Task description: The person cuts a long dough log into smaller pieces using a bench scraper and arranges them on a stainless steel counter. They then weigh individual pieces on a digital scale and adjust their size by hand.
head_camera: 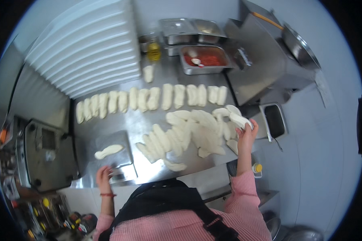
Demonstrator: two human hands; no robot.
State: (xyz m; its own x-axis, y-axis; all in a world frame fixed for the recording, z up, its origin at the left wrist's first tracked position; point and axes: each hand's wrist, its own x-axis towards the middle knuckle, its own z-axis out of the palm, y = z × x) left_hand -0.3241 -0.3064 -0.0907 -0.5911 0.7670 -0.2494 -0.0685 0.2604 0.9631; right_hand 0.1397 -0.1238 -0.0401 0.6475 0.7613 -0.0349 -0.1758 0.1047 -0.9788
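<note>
My right hand point(246, 135) is at the right end of a steel worktable, its fingers closed on one end of a pale dough strip point(239, 118). That strip touches a loose heap of dough pieces point(203, 132) spread over the middle and right of the table. My left hand point(103, 178) hangs at the table's front edge, empty, with fingers loosely bent and apart. Just beyond it is a flat metal scale point(117, 140) with a single dough strip point(109, 151) lying on its platform. Behind the heap runs a row of dough strips point(143, 99), set side by side.
Toward the back stand a steel pan of red filling point(205, 58) with a spoon, lidded steel pans point(178, 28) and an oil bottle point(153, 49). A ribbed white panel point(93, 45) borders the back left. A steel container point(274, 120) sits at right.
</note>
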